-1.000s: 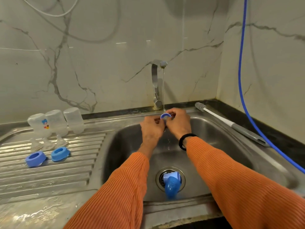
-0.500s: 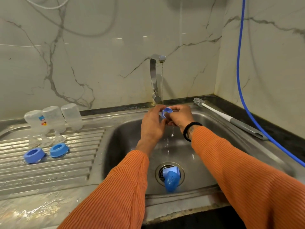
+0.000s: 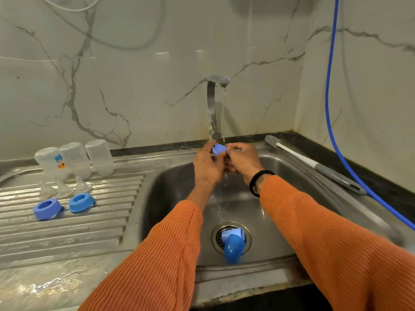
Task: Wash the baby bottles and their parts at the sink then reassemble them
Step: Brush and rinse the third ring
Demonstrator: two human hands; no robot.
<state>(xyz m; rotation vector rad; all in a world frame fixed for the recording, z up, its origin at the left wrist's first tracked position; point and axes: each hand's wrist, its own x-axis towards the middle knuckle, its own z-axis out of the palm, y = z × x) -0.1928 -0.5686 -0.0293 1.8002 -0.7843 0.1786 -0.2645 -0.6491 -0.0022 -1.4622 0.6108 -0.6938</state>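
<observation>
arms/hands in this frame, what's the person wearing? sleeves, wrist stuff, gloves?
Both arms wear long orange ribbed-knit sleeves reaching about to the wrists. The left hand and right hand are bare, with no gloves. A black band circles the right wrist. No rings are discernible.

Both arms reach forward and a little inward, so the two hands meet in the middle. The arms wear orange ribbed sleeves that stop just before the wrists. The left hand point(image 3: 207, 163) shows its back, and its fingers curl up and pinch a small blue piece point(image 3: 219, 149) at the top. The right hand point(image 3: 242, 158) is just beside it, almost touching, with fingers bent and its fingertips on the same piece. A black band point(image 3: 258, 180) goes round the right wrist.
</observation>
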